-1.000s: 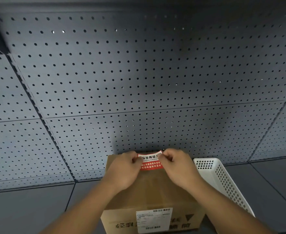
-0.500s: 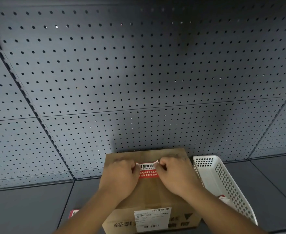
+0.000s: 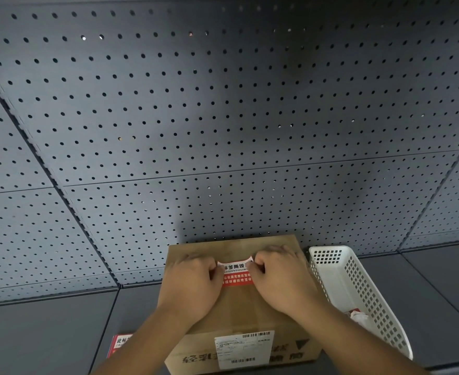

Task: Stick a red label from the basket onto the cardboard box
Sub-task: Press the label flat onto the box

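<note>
A brown cardboard box (image 3: 239, 312) stands on the grey shelf, with a white shipping label on its front face. A red and white label (image 3: 236, 274) lies against the box's top, its upper edge curling up. My left hand (image 3: 193, 288) pinches the label's left end and my right hand (image 3: 282, 280) pinches its right end, both resting on the box top. The white perforated basket (image 3: 358, 288) stands just right of the box, with red and white scraps at its bottom.
A dark grey pegboard wall (image 3: 223, 117) rises right behind the box. A red label sheet (image 3: 120, 345) lies on the shelf (image 3: 46, 336) at the box's left front corner.
Both hands have lowered the label from above the box's far edge down onto the box top. The view has tilted down a little, showing more of the basket and the red sheet.
</note>
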### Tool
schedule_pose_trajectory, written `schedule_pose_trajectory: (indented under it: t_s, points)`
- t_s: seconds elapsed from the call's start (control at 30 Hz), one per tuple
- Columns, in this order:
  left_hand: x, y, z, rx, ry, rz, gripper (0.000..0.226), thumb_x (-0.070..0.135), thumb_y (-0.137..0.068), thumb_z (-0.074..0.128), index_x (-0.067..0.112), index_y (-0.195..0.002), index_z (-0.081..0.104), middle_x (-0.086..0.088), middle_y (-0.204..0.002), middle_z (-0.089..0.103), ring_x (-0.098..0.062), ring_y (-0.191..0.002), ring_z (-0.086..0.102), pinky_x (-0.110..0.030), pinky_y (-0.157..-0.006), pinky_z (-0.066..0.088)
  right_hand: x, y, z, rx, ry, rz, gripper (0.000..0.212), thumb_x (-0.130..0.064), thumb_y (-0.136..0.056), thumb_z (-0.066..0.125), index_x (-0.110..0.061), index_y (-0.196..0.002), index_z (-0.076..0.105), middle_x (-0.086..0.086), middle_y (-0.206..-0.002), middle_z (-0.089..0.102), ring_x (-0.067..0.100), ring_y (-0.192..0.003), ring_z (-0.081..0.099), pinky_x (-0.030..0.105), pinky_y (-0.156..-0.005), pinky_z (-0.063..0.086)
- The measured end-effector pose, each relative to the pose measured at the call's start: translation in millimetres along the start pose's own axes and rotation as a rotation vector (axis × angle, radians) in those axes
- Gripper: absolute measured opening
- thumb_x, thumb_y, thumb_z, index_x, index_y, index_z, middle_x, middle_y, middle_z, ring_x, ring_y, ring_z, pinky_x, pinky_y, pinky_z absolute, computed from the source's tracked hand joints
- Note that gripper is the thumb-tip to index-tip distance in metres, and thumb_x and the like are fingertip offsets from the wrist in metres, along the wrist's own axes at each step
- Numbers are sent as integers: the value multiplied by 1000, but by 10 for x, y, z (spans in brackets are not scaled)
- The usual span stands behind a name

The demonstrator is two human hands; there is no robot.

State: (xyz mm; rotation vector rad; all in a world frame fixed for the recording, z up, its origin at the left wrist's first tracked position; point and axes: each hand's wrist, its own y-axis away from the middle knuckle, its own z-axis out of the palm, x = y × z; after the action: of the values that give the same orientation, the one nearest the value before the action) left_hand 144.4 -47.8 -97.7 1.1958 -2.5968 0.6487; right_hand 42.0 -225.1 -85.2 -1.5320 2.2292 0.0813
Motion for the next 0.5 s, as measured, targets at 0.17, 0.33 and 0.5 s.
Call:
schedule_pose_trajectory:
  t_s: [0.17, 0.33, 0.5]
  points:
    - [-8, 4, 18, -12, -4, -2, 48, 40, -91, 60, 25, -52, 36, 8, -55, 48, -15, -61, 51, -41, -64, 50, -18, 13, -6, -19, 20, 2, 45, -51, -100, 50, -28, -62, 41, -10, -83, 61, 16, -91, 53, 42, -93, 43]
    - [2, 4, 21, -28, -11, -31, 46, 40, -91, 62, 27, -55, 36, 9, -57, 49, -14, -61, 50, -41, -66, 50, -31, 14, -23, -17, -6, 29, 33, -51, -97, 56, -30, -74, 48, -11, -83, 60, 15, -88, 54, 40, -93, 43]
    - [-17, 35, 39, -2, -1, -33, 39, 36, -87, 64, 34, -67, 31, 11, -59, 47, -12, -60, 47, -40, -64, 46, -32, 43, -30, 5, -42, 46, 22, -51, -97, 58, -31, -91, 49, -12, -84, 60, 13, -87, 54, 37, -94, 41]
